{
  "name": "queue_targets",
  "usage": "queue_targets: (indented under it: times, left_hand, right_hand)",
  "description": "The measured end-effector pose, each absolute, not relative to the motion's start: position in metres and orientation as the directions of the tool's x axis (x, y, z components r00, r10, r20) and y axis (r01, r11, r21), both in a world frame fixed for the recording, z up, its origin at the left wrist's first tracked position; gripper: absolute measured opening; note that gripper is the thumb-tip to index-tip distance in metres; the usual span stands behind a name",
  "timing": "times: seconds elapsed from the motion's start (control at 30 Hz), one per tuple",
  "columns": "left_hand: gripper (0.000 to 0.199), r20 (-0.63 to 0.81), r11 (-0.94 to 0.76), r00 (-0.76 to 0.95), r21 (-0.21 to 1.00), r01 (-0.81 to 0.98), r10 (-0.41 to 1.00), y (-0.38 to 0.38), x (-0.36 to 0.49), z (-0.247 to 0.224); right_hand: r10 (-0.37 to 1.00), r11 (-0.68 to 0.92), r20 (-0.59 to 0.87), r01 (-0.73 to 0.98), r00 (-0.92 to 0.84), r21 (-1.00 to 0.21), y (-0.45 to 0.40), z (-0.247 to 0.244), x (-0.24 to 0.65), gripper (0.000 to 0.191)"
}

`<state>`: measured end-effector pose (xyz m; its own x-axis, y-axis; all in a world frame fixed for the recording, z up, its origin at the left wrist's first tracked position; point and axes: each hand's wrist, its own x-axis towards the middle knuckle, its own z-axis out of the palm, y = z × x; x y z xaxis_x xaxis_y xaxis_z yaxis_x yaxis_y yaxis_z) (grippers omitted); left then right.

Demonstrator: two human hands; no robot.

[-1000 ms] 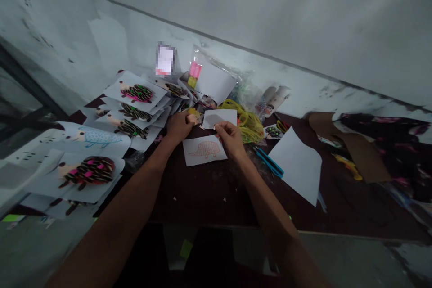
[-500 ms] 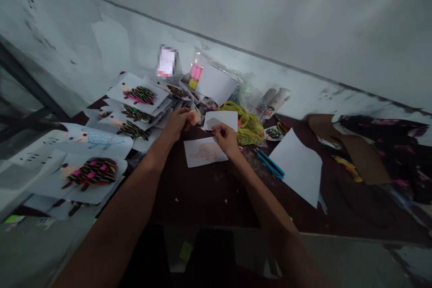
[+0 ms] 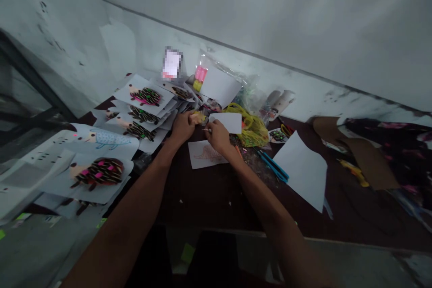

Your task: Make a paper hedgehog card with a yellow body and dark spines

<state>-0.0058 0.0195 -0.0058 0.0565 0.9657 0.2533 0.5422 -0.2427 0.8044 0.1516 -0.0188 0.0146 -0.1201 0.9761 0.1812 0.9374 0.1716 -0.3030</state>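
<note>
My left hand (image 3: 183, 127) is closed around a small peach-and-yellow piece (image 3: 197, 118), too blurred to name its kind. Close by on the right, the fingers of my right hand (image 3: 218, 136) are pinched together at a tiny pale thing that I cannot make out. Under my right wrist lies a white card (image 3: 199, 162) with a hedgehog drawn in orange-brown lines, partly covered by the wrist. Just beyond my right hand is a blank white card (image 3: 231, 121), beside a yellow net bag (image 3: 254, 130).
Finished-looking hedgehog pictures (image 3: 145, 96) are piled at the left, near a white plastic case (image 3: 20, 175). Blue-handled scissors (image 3: 275, 166) lie beside a white sheet (image 3: 305, 166) on the right. A pixelated bright screen (image 3: 172, 63) leans on the wall. Brown card (image 3: 367, 162) and dark cloth (image 3: 388, 139) lie far right.
My right hand has moved left and away from me, closer to my left hand, uncovering less of the drawing's right part. The view has shifted slightly, and more yellow shows at my left fingers.
</note>
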Motion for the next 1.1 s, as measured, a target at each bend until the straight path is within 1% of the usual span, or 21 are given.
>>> queue_targets:
  times: [0.07,0.1,0.13,0.2,0.3,0.37,0.4,0.43,0.47,0.5,0.57,0.6,0.63,0.67,0.77,1.1]
  left_hand:
    - [0.054,0.304,-0.263,0.048,0.724,0.637,0.952,0.013,-0.004,-0.005]
    - [0.055,0.317,-0.265,0.048,0.689,0.675,0.947,0.009,-0.003,-0.003]
    - [0.056,0.322,-0.263,0.051,0.661,0.703,0.945,0.005,-0.002,-0.002]
    - [0.055,0.326,-0.258,0.054,0.623,0.739,0.944,-0.001,0.000,0.003]
    - [0.049,0.363,-0.292,0.072,0.598,0.747,0.929,-0.006,0.002,0.012]
    - [0.040,0.374,-0.325,0.090,0.633,0.702,0.923,-0.005,0.002,0.017]
    - [0.034,0.353,-0.336,0.113,0.671,0.661,0.929,-0.004,0.002,0.019]
    - [0.026,0.302,-0.334,0.158,0.724,0.604,0.940,-0.003,0.002,0.020]
    - [0.022,0.221,-0.307,0.221,0.790,0.531,0.950,-0.002,0.002,0.021]
    - [0.022,0.123,-0.253,0.298,0.857,0.450,0.947,-0.002,0.001,0.022]
    - [0.030,-0.066,-0.084,0.458,0.951,0.299,0.887,-0.004,0.000,0.024]
    - [0.034,-0.125,-0.006,0.523,0.970,0.242,0.843,-0.005,-0.001,0.025]
    - [0.036,-0.153,0.046,0.573,0.979,0.197,0.805,-0.006,-0.002,0.026]
    - [0.037,-0.157,0.072,0.610,0.984,0.163,0.777,-0.008,-0.003,0.026]
    - [0.033,-0.119,0.073,0.666,0.993,0.097,0.737,-0.010,-0.003,0.027]
    - [0.018,-0.152,0.141,0.646,0.988,0.069,0.748,-0.008,0.000,0.024]
  right_hand:
    - [0.955,0.211,0.284,0.869,-0.086,-0.447,-0.018,0.013,0.164,0.014]
    - [0.948,0.224,0.313,0.818,-0.056,-0.530,-0.019,0.013,0.171,0.013]
    - [0.941,0.244,0.336,0.760,-0.035,-0.603,-0.020,0.012,0.177,0.011]
    - [0.936,0.272,0.352,0.650,-0.007,-0.710,-0.026,0.010,0.188,0.012]
    - [0.964,0.251,0.262,0.481,-0.046,-0.840,-0.042,0.006,0.192,0.024]
    - [0.980,0.199,0.186,0.346,-0.071,-0.917,-0.055,0.003,0.189,0.032]
    - [0.983,0.182,0.165,0.303,-0.080,-0.936,-0.060,0.002,0.187,0.033]
    - [0.984,0.178,0.161,0.285,-0.081,-0.942,-0.065,0.001,0.184,0.033]
    - [0.982,0.185,0.171,0.285,-0.076,-0.940,-0.069,0.001,0.182,0.033]
    - [0.980,0.199,0.190,0.294,-0.058,-0.935,-0.071,0.002,0.181,0.032]
    - [0.972,0.222,0.236,0.314,0.008,-0.923,-0.073,0.003,0.180,0.031]
    - [0.966,0.227,0.254,0.318,0.046,-0.921,-0.073,0.004,0.181,0.031]
    - [0.961,0.229,0.266,0.318,0.077,-0.920,-0.072,0.004,0.181,0.032]
    - [0.957,0.231,0.274,0.320,0.094,-0.919,-0.072,0.005,0.182,0.032]
    - [0.954,0.245,0.288,0.329,0.086,-0.912,-0.072,0.006,0.182,0.034]
    - [0.952,0.273,0.302,0.309,0.050,-0.911,-0.076,0.003,0.179,0.024]
